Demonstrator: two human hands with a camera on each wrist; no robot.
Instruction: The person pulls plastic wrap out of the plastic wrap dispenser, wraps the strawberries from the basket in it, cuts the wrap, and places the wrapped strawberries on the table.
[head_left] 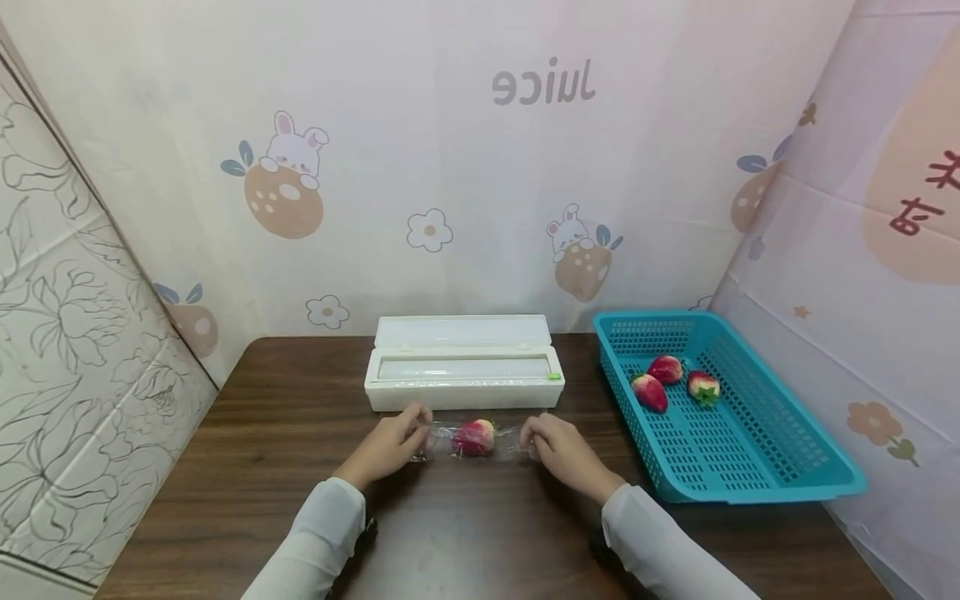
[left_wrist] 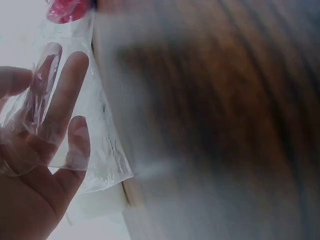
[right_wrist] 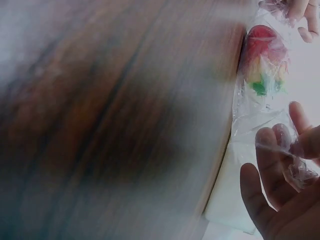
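Observation:
A red strawberry (head_left: 472, 438) with a pale yellow top and green leaves lies wrapped in clear cling film (head_left: 442, 441), in front of a white cling film dispenser (head_left: 465, 393). My left hand (head_left: 390, 446) holds the film's left end, thumb and fingertips around it; in the left wrist view the film (left_wrist: 102, 145) spreads over the fingers. On the other side, my right hand (head_left: 564, 450) pinches the right end, bunched between thumb and fingers in the right wrist view. Stretched between both hands, the film has the strawberry (right_wrist: 265, 47) in its middle.
The dispenser's lid (head_left: 462, 331) stands raised at the back, with a small green slider (head_left: 553, 377) on the rim below. To the right sits a blue plastic basket (head_left: 750, 442) holding several strawberries (head_left: 651, 392). A printed cloth (head_left: 450, 150) hangs behind the brown wooden table (head_left: 247, 467).

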